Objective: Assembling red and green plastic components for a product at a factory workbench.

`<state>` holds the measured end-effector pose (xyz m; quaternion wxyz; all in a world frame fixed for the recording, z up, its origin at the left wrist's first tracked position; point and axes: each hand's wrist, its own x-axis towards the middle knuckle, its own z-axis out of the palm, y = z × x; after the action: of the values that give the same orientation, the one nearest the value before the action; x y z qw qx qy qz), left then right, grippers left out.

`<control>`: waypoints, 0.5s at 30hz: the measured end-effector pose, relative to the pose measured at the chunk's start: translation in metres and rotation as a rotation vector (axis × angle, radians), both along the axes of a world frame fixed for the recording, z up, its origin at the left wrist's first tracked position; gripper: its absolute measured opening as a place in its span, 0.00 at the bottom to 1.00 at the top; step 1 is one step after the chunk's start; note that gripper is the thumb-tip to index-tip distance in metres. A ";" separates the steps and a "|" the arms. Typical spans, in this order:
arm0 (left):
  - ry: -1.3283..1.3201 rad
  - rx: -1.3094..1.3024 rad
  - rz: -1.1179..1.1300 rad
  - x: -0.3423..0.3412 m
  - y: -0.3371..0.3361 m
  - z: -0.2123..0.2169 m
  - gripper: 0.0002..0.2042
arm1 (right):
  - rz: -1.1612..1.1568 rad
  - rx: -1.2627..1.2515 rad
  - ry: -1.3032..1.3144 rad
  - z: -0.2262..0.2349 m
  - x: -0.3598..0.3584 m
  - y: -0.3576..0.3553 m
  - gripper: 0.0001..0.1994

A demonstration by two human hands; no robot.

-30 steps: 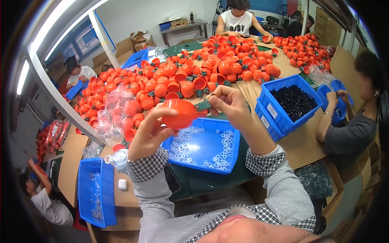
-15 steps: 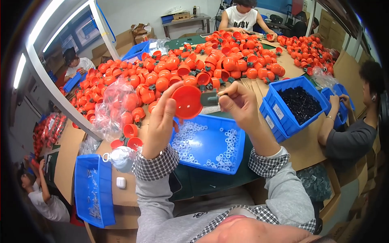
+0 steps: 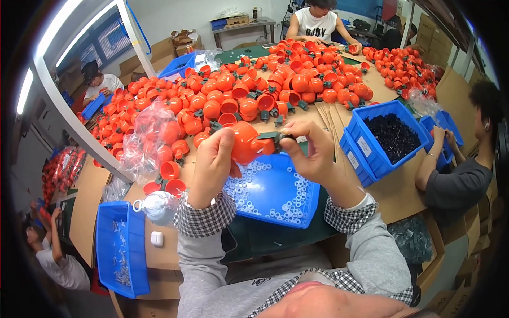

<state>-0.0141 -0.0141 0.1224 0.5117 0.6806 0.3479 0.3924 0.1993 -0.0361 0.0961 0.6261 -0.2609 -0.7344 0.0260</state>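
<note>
Cardboard (image 3: 395, 193) is covering much of the worktable, with a dark green surface (image 3: 286, 238) showing along the near edge. A broad heap of red cups (image 3: 212, 109) is spreading across the far side, a clear plastic bag (image 3: 146, 140) lying against its left part. In the middle, the left hand (image 3: 213, 161) is gripping a red cup (image 3: 245, 143) while the right hand (image 3: 313, 151) is pinching the outer end of its dark green fitting (image 3: 269, 137), just above a blue tray (image 3: 268, 191) of white rings. To the right, a blue bin (image 3: 370, 144) of black pieces is resting on another; at near left, a long blue bin (image 3: 104, 236) is sitting by a white case (image 3: 157, 238). I am seeing people at the far, left and right sides, and a grey table (image 3: 244, 26) is standing against the pale far wall (image 3: 175, 21).
</note>
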 end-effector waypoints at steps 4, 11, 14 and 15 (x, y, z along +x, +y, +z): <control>-0.283 0.385 0.020 0.019 -0.014 0.004 0.20 | 0.258 -0.349 0.374 0.006 0.006 0.002 0.06; -0.618 0.018 -0.097 -0.004 0.005 0.000 0.19 | 0.361 -0.477 0.419 0.010 0.005 -0.005 0.07; -0.283 -0.139 -0.006 -0.002 0.009 -0.007 0.29 | 0.206 -0.189 0.171 0.002 0.000 -0.001 0.07; -0.150 -0.097 -0.086 -0.002 0.008 -0.003 0.29 | 0.227 -0.201 0.202 0.002 0.000 -0.003 0.06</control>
<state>-0.0165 -0.0062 0.1191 0.5849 0.6381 0.2977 0.4027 0.1998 -0.0391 0.0982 0.6605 -0.2335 -0.6861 0.1960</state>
